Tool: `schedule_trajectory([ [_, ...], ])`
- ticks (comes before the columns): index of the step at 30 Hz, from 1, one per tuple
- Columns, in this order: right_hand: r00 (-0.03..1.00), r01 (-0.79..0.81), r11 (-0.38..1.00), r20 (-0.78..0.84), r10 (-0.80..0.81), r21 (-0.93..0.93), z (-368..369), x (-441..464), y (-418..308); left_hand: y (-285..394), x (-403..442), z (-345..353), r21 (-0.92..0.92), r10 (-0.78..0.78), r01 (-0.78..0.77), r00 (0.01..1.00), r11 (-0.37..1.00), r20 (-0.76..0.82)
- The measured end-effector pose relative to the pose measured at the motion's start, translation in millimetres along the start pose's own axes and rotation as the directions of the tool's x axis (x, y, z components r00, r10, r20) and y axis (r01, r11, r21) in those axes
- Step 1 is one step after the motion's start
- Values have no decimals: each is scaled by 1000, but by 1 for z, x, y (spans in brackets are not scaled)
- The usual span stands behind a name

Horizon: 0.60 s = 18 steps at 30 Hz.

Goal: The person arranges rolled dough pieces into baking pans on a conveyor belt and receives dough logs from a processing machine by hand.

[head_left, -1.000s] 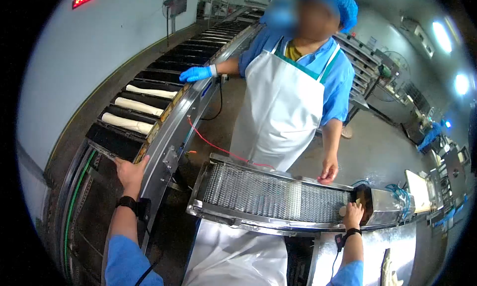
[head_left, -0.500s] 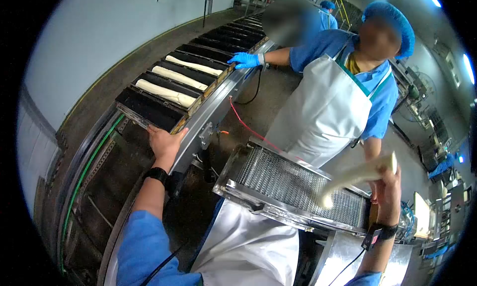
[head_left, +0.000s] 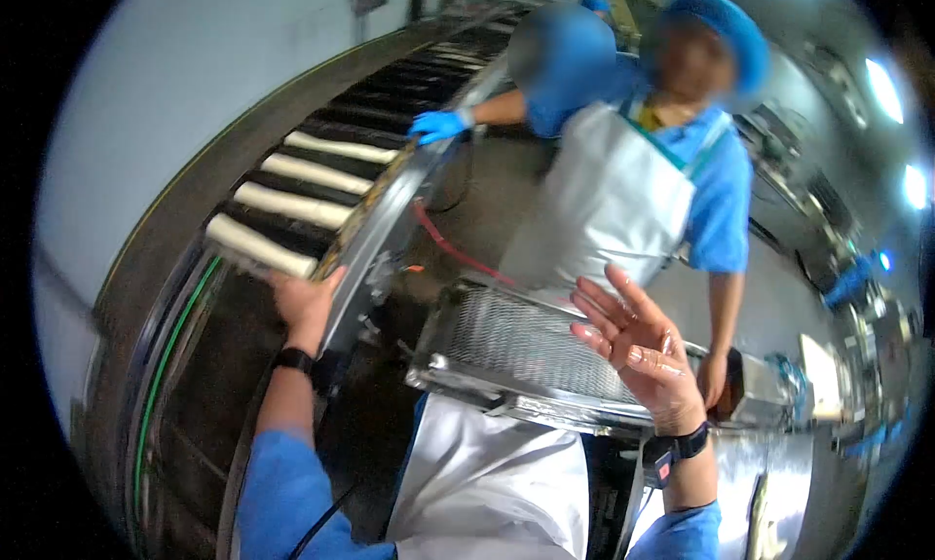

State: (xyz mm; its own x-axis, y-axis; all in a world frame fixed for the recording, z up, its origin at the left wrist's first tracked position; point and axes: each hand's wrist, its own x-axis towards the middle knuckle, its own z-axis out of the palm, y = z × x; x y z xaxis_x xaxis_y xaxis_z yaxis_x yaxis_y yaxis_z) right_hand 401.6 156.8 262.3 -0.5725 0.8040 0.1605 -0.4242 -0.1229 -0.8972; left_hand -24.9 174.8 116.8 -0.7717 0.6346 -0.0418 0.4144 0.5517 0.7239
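My left hand is at the near end of the front loaf pan, fingers curled at its edge and thumb extended along the end. In that pan lies a long pale dough roll. Several similar rolls lie in the dark pans behind it. My right hand is raised above the wire-mesh conveyor, palm up, fingers spread and holding nothing. Its fingertips and palm look shiny.
Across the mesh conveyor stands a co-worker in a white apron; their blue-gloved hand touches the pan line's edge. Their other hand is by the conveyor's right end. A metal rail borders the pans. A steel table is at lower right.
The dough roll has left my right hand, which has opened and shifted left. The front pan, bare before, now holds a roll. The view is more blurred.
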Motion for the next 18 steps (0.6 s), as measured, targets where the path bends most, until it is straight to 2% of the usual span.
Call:
schedule_trajectory([
  [2,980,113,992,-171,-102,55,-40,-47,7,-17,11,16,65,87,-81,992,995,-92],
  [3,941,218,975,-276,-197,45,-61,-74,12,-30,17,25,73,128,-120,983,990,-129],
  [5,768,460,883,-540,-345,91,-112,-136,21,-36,21,37,35,139,-135,968,990,-208],
  [6,661,514,858,-642,-388,11,-128,-165,22,-39,19,39,39,109,-102,960,994,-257],
  [7,516,651,758,-747,-419,25,-142,-193,22,-49,28,44,111,89,-64,965,992,-247],
  [8,440,742,669,-781,-443,39,-153,-224,22,-36,17,31,59,57,-47,981,997,-183],
  [9,323,813,582,-814,-483,-23,-170,-254,24,-41,23,34,38,55,-49,979,998,-198],
  [10,268,846,530,-816,-513,-55,-183,-282,25,-51,32,38,30,56,-51,977,998,-207],
  [12,135,911,407,-882,-452,-70,-191,-318,22,-68,44,43,-11,63,-68,970,998,-235],
  [14,117,912,404,-893,-435,-78,-193,-342,23,-84,46,46,-32,61,-72,966,997,-250],
  [15,106,914,397,-900,-423,-79,-192,-346,25,-89,48,42,1,52,-53,980,999,-191],
  [18,148,894,447,-912,-384,-43,-184,-347,33,-94,49,32,-11,-30,29,983,1000,-181],
])
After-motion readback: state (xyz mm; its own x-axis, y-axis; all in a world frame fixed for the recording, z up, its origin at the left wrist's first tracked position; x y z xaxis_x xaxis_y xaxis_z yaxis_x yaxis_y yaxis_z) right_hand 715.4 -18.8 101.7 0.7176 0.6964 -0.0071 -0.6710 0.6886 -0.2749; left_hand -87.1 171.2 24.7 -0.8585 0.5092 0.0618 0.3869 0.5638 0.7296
